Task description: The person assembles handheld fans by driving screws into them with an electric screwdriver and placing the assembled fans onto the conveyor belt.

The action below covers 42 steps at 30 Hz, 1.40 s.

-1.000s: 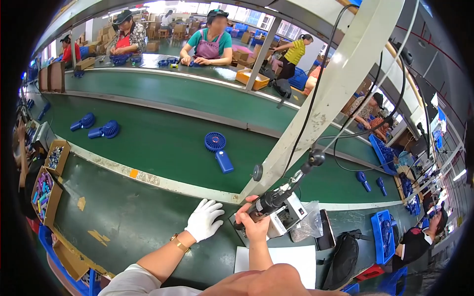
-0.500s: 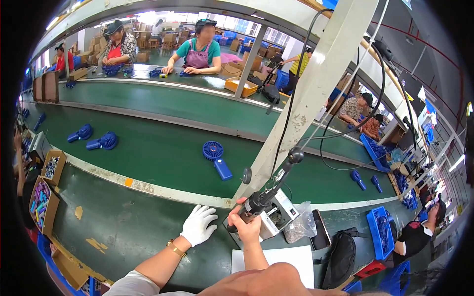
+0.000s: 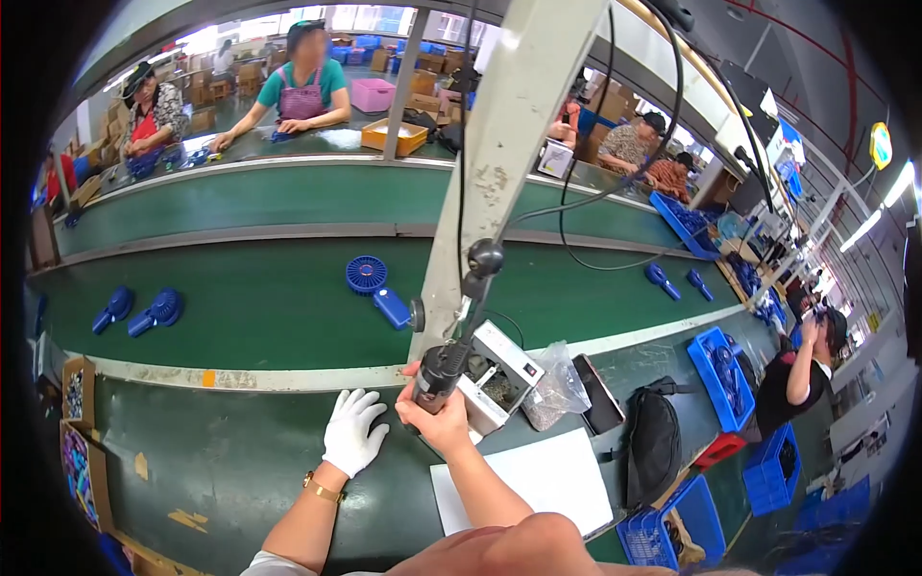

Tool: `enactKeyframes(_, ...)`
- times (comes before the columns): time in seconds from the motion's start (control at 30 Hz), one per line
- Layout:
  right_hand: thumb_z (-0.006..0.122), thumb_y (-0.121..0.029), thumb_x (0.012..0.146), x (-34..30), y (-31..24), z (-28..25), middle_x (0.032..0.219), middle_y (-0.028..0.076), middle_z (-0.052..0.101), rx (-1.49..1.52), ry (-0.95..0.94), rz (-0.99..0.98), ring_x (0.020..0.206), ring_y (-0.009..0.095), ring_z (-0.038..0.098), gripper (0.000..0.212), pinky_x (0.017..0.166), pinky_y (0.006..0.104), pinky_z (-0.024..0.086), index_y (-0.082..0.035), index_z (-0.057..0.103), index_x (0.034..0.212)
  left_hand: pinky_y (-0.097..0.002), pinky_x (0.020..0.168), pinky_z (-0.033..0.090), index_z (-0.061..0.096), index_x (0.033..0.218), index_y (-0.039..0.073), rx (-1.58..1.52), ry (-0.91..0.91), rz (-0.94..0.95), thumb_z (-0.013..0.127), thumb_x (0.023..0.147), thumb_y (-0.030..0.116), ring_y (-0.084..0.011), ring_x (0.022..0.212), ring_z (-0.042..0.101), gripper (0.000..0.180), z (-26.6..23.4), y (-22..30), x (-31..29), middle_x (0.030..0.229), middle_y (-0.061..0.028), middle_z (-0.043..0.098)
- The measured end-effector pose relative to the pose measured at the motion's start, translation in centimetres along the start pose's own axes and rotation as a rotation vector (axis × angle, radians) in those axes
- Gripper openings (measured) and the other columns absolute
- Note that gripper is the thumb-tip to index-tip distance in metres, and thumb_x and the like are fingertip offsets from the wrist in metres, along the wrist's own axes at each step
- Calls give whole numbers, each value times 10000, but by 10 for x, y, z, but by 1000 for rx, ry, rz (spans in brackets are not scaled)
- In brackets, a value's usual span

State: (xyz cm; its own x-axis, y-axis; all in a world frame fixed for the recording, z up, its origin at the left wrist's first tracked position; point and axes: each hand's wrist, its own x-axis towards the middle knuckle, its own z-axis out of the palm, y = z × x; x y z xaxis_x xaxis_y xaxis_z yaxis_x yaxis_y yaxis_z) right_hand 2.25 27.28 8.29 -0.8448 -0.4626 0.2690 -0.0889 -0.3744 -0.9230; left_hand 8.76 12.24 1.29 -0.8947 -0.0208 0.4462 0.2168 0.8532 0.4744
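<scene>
My left hand [image 3: 353, 432], in a white glove, lies palm down on the green worktop with its fingers stretched out, holding nothing. My bare right hand [image 3: 437, 422] is wrapped round a black electric screwdriver [image 3: 444, 367], held upright beside the pale post. Just right of the screwdriver stands a white screw feeder [image 3: 509, 360] with small screws in its tray. Beyond the worktop's rim, a blue handheld fan [image 3: 392, 307] lies on the green belt, close to the post. Two more blue fans [image 3: 158, 312] lie farther left.
The pale post [image 3: 490, 154] rises beside my right hand, with black cables hanging near it. Right of the feeder are a bag of screws [image 3: 557, 389], a dark phone [image 3: 600, 394], white paper [image 3: 557, 480], a black bag [image 3: 656, 446] and a blue crate [image 3: 722, 374]. Several co-workers sit beyond.
My view has swung to the right. The nearest blue fan now lies closer to the post. My right hand still grips the screwdriver, and my left hand still rests flat.
</scene>
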Motion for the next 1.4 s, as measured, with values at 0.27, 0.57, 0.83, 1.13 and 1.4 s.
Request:
enactKeyframes(0.27, 732, -61, 763, -2, 3, -9, 820, 10, 590, -82, 13, 19, 675, 82, 556, 521, 614, 233, 459, -22, 472, 1213, -471, 1050, 322, 581, 1105, 28, -48, 23, -14, 669, 701, 124, -352, 1117, 509, 424, 7, 4, 6, 1106, -148, 594)
enactKeyframes(0.57, 797, -177, 700, 7, 3, -4, 721, 48, 614, -197, 10, -94, 639, 68, 544, 677, 611, 227, 452, 51, 438, 1227, -455, 1021, 354, 566, 1070, -10, -93, 62, -59, 592, 788, 27, -384, 1085, 507, 285, 13, -1, 5, 1080, -174, 579)
enactKeyframes(0.83, 796, -167, 693, 4, -11, -2, 738, 38, 612, -199, 8, -90, 654, 77, 552, 566, 609, 233, 451, 9, 486, 1133, -412, 963, 401, 567, 1086, -16, -111, 20, -131, 581, 818, 20, -378, 1117, 517, 271, 18, -12, -4, 1133, -179, 584)
enactKeyframes(1.13, 798, -172, 697, 5, -15, -1, 735, 27, 606, -217, -16, -83, 646, 71, 545, 538, 595, 227, 439, -12, 491, 1108, -370, 861, 449, 583, 1020, -11, -152, 56, -138, 567, 823, 25, -342, 973, 581, 201, 19, -17, -10, 1042, -165, 608)
enactKeyframes(1.4, 791, -154, 698, 5, -19, -1, 741, 22, 606, -236, -33, -64, 653, 72, 540, 534, 603, 227, 443, -21, 487, 1117, -351, 840, 461, 586, 1013, -16, -189, 3, -209, 561, 829, 31, -333, 935, 598, 192, 15, -14, -8, 1032, -166, 616)
